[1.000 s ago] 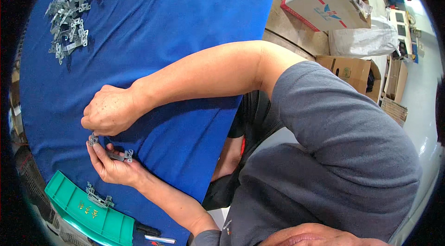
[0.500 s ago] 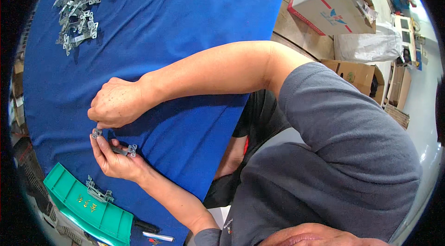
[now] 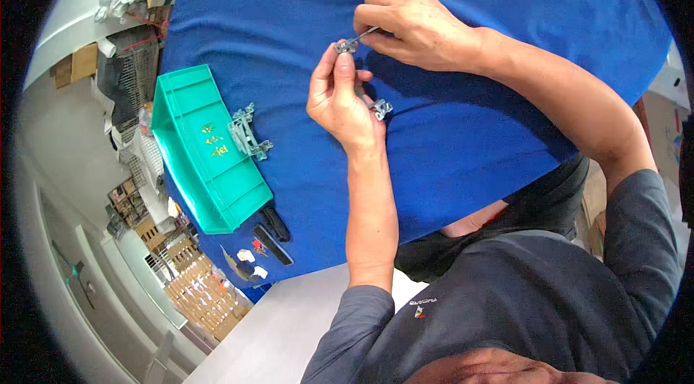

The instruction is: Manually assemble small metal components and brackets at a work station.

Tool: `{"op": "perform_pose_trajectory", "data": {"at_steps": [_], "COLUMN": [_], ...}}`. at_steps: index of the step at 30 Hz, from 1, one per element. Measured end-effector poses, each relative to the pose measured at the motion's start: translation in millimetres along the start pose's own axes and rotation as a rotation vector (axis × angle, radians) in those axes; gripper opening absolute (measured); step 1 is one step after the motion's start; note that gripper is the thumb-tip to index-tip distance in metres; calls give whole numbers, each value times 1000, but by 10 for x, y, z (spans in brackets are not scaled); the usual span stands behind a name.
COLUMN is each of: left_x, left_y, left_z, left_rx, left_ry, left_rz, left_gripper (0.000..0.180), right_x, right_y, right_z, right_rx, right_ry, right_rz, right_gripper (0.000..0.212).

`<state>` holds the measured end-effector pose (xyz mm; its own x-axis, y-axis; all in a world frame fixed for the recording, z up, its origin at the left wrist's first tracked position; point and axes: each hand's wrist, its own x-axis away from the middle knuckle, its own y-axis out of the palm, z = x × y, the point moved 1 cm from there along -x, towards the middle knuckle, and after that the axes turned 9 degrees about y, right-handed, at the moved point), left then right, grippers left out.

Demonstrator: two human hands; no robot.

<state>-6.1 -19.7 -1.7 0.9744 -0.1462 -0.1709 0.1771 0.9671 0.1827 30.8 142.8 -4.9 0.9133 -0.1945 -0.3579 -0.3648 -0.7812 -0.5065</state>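
My left hand (image 3: pixel 338 105) is closed round a metal bracket (image 3: pixel 382 108). One clear-looking end of the bracket juts out by the palm. At my left fingertips the other end (image 3: pixel 345 47) is pinched between thumb and finger. My right hand (image 3: pixel 426 28) is closed on a thin metal tool (image 3: pixel 369 32), its slim shaft pointing at the pinched end. Its grip is hidden by the fingers, so I cannot make out its exact kind.
A green plastic tray (image 3: pixel 210 189) with small brass-coloured pieces (image 3: pixel 214 140) lies to the left on the blue cloth (image 3: pixel 463 160). Several metal brackets (image 3: pixel 249 131) rest at its right edge. Nearer are a black object (image 3: pixel 274 223) and a dark strip (image 3: pixel 272 245).
The view has turned toward the left, so the tray sits further in and the bracket pile is out of sight. The thin shaft now shows between my right hand and the bracket.
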Motion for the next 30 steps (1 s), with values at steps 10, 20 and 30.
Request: {"op": "perform_pose_trajectory", "data": {"at_steps": [10,20,30], "left_x": [32,48,53], "left_y": [-10,15,40], "left_z": [19,29,56], "left_rx": [4,-96,-153], "left_ry": [-28,-92,-42], "left_rz": [27,1,17], "left_gripper": [23,24,24], "right_x": [25,38,16], "right_y": [25,15,-5], "right_z": [-47,-26,-11], "right_rx": [20,-13,76], "right_ry": [-48,-73,-97], "right_rz": [26,51,35], "right_gripper": [15,12,14]}}
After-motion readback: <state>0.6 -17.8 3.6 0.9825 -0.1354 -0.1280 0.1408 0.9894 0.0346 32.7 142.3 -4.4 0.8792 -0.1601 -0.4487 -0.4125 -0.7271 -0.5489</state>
